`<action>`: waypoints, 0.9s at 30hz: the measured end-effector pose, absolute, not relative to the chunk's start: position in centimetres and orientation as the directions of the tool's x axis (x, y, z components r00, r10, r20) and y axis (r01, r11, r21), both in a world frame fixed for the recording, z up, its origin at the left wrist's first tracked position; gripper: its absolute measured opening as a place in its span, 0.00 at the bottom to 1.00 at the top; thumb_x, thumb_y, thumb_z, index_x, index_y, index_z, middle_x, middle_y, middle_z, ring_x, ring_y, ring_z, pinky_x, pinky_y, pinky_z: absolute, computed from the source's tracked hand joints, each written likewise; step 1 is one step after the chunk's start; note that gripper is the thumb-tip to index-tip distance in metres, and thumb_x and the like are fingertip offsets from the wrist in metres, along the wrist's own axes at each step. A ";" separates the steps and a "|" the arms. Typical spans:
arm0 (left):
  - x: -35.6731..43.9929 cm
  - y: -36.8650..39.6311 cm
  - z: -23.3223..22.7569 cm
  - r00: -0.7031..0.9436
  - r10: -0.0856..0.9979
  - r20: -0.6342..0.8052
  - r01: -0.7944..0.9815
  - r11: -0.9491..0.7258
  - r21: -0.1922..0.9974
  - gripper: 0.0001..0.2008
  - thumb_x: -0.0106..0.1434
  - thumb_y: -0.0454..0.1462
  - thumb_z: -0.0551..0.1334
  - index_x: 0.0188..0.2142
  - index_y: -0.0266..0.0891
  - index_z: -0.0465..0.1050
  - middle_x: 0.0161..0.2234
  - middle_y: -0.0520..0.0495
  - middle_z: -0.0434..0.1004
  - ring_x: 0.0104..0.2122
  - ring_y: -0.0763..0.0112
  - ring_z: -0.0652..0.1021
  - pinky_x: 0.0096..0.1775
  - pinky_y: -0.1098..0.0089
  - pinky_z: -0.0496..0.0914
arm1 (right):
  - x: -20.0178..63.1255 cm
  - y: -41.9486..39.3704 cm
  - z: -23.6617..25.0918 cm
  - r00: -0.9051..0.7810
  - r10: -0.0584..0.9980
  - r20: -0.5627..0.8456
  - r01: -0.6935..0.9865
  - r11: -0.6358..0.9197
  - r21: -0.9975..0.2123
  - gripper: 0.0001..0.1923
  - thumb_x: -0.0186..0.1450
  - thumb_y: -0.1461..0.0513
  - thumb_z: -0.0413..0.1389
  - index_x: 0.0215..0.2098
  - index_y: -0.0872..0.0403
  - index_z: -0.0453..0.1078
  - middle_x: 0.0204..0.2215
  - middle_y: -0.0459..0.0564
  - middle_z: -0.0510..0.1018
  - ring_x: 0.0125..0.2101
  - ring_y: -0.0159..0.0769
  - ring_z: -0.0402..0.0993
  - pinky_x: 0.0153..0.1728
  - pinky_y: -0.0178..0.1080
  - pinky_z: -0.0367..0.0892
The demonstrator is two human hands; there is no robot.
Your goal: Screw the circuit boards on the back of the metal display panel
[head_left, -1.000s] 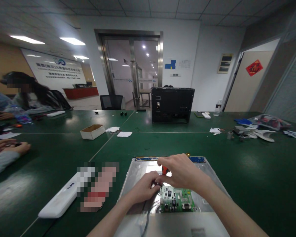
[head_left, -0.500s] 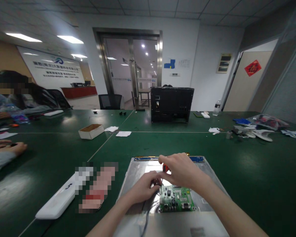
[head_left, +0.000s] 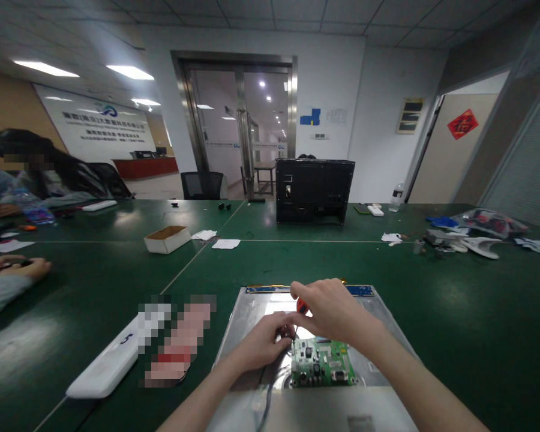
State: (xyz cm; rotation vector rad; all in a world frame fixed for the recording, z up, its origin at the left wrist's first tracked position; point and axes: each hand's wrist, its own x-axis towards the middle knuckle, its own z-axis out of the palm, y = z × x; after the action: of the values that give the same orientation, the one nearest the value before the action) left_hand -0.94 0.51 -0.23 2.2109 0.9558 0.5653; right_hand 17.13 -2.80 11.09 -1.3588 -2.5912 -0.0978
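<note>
A screwdriver (head_left: 302, 306) with a red-orange handle is in my right hand (head_left: 335, 309); its shaft points down at the upper left corner of a green circuit board (head_left: 324, 361). Close by the screwdriver's tip, the fingers of my left hand (head_left: 263, 341) are pinched together; what they hold, if anything, is hidden. Under both hands lies a silvery flat display panel (head_left: 240, 315), with the board on its back. Along the panel's far edge runs a narrow blue circuit strip (head_left: 360, 291). A grey cable (head_left: 267, 399) trails from the board's left side towards me.
Left of the panel lie a white bar marked 5 (head_left: 103, 366) and a blurred-out pinkish item (head_left: 180, 342). Further off are an open small box (head_left: 167, 241), paper scraps (head_left: 226, 243) and a black monitor casing (head_left: 315, 192). Another person's hands (head_left: 31, 270) rest at far left.
Both hands and the screwdriver stay at the same corner of the board, with the handle turned slightly. The whole view has shifted a little.
</note>
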 end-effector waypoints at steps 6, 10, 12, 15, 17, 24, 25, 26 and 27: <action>-1.1 0.8 -1.0 0.633 0.762 0.139 0.480 -0.526 0.702 0.10 0.53 0.26 0.56 0.33 0.36 0.70 0.32 0.50 0.72 0.32 0.70 0.70 0.35 0.72 0.64 | 17.1 -2.9 11.2 -0.541 0.808 0.234 0.824 0.564 -0.045 0.11 0.60 0.60 0.53 0.41 0.53 0.64 0.29 0.47 0.79 0.26 0.38 0.74 0.23 0.36 0.50; -1.1 0.9 -1.2 0.639 0.758 0.133 0.486 -0.531 0.694 0.09 0.53 0.27 0.56 0.33 0.36 0.70 0.32 0.50 0.72 0.32 0.69 0.70 0.35 0.72 0.64 | 17.2 -3.2 11.3 -0.590 0.765 0.260 0.773 0.628 -0.091 0.15 0.58 0.59 0.55 0.43 0.53 0.62 0.32 0.48 0.79 0.28 0.38 0.74 0.24 0.35 0.53; -1.1 0.8 -1.0 0.636 0.760 0.135 0.477 -0.524 0.706 0.10 0.53 0.26 0.56 0.33 0.37 0.70 0.33 0.50 0.72 0.33 0.69 0.70 0.36 0.72 0.64 | 17.2 -3.0 11.2 -0.570 0.782 0.254 0.794 0.603 -0.074 0.14 0.61 0.54 0.54 0.42 0.53 0.63 0.30 0.48 0.79 0.28 0.40 0.75 0.25 0.36 0.54; -1.0 0.5 -0.7 0.623 0.769 0.143 0.469 -0.513 0.719 0.10 0.52 0.26 0.56 0.33 0.37 0.70 0.32 0.51 0.71 0.32 0.70 0.70 0.35 0.72 0.64 | 17.1 -2.6 10.9 -0.505 0.834 0.223 0.853 0.521 -0.017 0.16 0.65 0.49 0.50 0.39 0.52 0.65 0.27 0.49 0.79 0.28 0.41 0.75 0.25 0.36 0.55; -1.0 0.5 -0.7 0.618 0.772 0.148 0.472 -0.515 0.716 0.09 0.52 0.26 0.56 0.31 0.37 0.69 0.31 0.51 0.71 0.31 0.71 0.70 0.34 0.72 0.64 | 17.1 -2.5 10.9 -0.493 0.843 0.215 0.863 0.506 -0.006 0.13 0.66 0.52 0.49 0.40 0.52 0.64 0.27 0.49 0.79 0.27 0.41 0.75 0.24 0.36 0.54; -1.1 0.8 -0.9 0.642 0.751 0.152 0.463 -0.538 0.705 0.11 0.51 0.26 0.55 0.33 0.37 0.70 0.32 0.50 0.71 0.32 0.70 0.70 0.35 0.72 0.64 | 17.3 -3.1 11.5 -0.568 0.793 0.221 0.793 0.599 -0.109 0.14 0.61 0.58 0.54 0.43 0.53 0.62 0.35 0.50 0.78 0.30 0.38 0.74 0.25 0.35 0.56; -1.1 0.8 -0.8 0.640 0.755 0.145 0.467 -0.532 0.706 0.12 0.51 0.25 0.55 0.33 0.37 0.70 0.33 0.50 0.72 0.32 0.70 0.70 0.35 0.72 0.64 | 17.3 -3.0 11.5 -0.558 0.799 0.222 0.802 0.589 -0.102 0.14 0.62 0.56 0.53 0.44 0.53 0.62 0.35 0.50 0.78 0.30 0.39 0.74 0.25 0.36 0.56; -1.1 0.7 -0.6 0.637 0.758 0.138 0.473 -0.526 0.707 0.12 0.51 0.25 0.55 0.34 0.37 0.70 0.33 0.50 0.72 0.32 0.70 0.70 0.35 0.72 0.64 | 17.3 -3.0 11.4 -0.543 0.809 0.224 0.816 0.572 -0.088 0.14 0.63 0.53 0.53 0.43 0.52 0.63 0.34 0.50 0.78 0.30 0.40 0.74 0.25 0.36 0.56; -1.1 0.6 -0.5 0.634 0.763 0.131 0.481 -0.520 0.706 0.12 0.50 0.25 0.55 0.33 0.37 0.70 0.32 0.51 0.72 0.32 0.70 0.70 0.35 0.72 0.64 | 17.3 -2.9 11.3 -0.526 0.821 0.223 0.831 0.551 -0.070 0.15 0.64 0.51 0.51 0.43 0.52 0.63 0.32 0.50 0.78 0.30 0.41 0.75 0.25 0.36 0.56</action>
State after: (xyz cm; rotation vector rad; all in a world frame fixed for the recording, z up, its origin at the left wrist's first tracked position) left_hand -1.08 0.64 -0.52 2.2156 0.9664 0.5728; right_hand 17.26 -2.88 11.32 -1.3862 -2.5581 -0.0664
